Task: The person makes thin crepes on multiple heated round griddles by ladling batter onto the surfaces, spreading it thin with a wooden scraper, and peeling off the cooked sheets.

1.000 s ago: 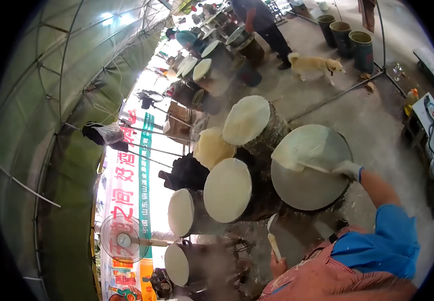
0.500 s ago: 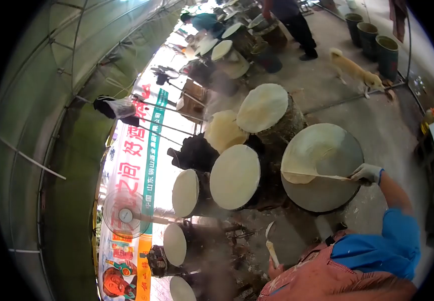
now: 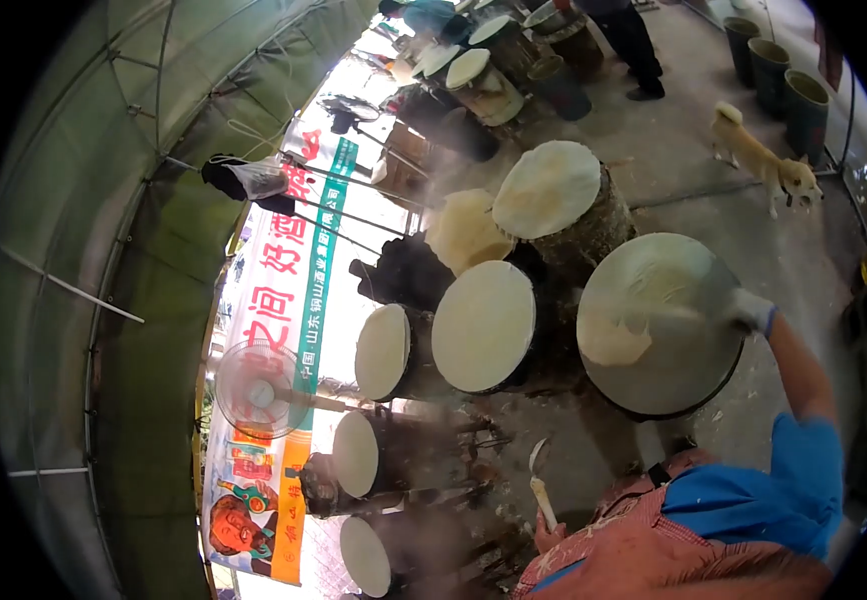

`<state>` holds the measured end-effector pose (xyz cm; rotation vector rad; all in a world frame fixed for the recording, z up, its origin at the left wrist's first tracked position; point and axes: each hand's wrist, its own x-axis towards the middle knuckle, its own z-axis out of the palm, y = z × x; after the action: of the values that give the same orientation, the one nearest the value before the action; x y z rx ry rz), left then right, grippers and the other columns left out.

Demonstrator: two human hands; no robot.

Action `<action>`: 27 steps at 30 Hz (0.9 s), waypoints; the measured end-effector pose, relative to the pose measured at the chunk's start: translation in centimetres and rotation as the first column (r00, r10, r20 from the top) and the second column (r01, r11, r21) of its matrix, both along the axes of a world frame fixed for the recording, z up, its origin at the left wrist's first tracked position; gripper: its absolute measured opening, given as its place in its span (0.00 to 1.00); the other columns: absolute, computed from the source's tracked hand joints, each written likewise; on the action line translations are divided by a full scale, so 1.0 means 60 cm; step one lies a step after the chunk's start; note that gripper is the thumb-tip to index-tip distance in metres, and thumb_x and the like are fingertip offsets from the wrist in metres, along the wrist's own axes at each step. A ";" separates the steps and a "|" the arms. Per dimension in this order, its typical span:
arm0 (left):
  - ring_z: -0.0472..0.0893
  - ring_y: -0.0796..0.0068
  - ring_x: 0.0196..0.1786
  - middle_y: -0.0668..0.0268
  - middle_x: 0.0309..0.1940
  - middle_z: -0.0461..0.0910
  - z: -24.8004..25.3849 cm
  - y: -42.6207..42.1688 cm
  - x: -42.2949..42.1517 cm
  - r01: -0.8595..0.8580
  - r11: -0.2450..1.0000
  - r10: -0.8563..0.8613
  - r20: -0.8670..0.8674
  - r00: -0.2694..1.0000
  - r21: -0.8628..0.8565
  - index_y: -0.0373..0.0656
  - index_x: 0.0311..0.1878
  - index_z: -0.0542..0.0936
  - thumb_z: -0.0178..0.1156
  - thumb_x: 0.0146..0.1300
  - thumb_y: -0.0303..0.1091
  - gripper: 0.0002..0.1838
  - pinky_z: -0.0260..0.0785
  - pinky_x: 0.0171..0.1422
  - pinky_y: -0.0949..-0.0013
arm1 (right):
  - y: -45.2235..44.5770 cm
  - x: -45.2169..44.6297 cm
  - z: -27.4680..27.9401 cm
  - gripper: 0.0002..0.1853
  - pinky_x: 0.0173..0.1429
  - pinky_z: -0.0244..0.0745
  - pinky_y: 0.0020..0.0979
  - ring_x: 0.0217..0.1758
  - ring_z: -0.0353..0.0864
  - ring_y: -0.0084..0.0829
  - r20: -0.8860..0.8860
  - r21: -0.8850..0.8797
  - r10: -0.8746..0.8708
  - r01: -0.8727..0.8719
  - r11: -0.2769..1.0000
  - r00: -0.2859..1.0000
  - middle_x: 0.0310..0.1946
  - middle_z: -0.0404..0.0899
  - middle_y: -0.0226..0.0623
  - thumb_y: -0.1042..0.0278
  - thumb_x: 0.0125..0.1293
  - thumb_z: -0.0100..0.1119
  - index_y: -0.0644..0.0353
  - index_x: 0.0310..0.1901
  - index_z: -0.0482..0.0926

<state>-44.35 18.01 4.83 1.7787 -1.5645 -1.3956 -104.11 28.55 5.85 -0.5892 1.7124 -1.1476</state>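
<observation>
A large round griddle [image 3: 673,385] stands in front of me, with pale batter [image 3: 615,340] spread over part of its surface. My right hand [image 3: 753,311], in a whitish glove, is over the griddle's right edge. It is closed round the end of a thin batter spreader [image 3: 678,309], which is smeared by motion across the batter. Low in front of my body, my left hand [image 3: 549,536] grips a ladle [image 3: 540,485] by its pale handle, bowl upward. The ladle is beside the griddle, apart from it.
Several round-topped stoves, including one [image 3: 483,327] to the left, carry pale sheets. A fan [image 3: 261,392] and a printed banner [image 3: 283,270] are at far left. A dog [image 3: 768,160] stands beyond the griddle. Buckets [image 3: 768,75] and other people [image 3: 628,45] are farther back.
My right hand has swept the spreader upward over the griddle, and the batter's shape has changed. The dog has turned its head toward me. My left hand keeps the ladle in place.
</observation>
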 end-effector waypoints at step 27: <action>0.66 0.80 0.21 0.69 0.25 0.69 0.040 0.051 0.008 -0.127 0.991 0.127 0.006 0.992 0.036 0.50 0.71 0.61 0.53 0.55 0.18 0.38 0.60 0.24 0.72 | -0.013 -0.047 -0.019 0.11 0.20 0.66 0.28 0.16 0.70 0.21 -0.177 -0.103 0.257 -0.277 0.955 0.950 0.18 0.76 0.33 0.65 0.48 0.66 0.62 0.33 0.84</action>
<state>-43.88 21.07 7.22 1.8684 -1.4098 -1.3690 -106.96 27.75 4.73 -0.9869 1.6409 -1.0405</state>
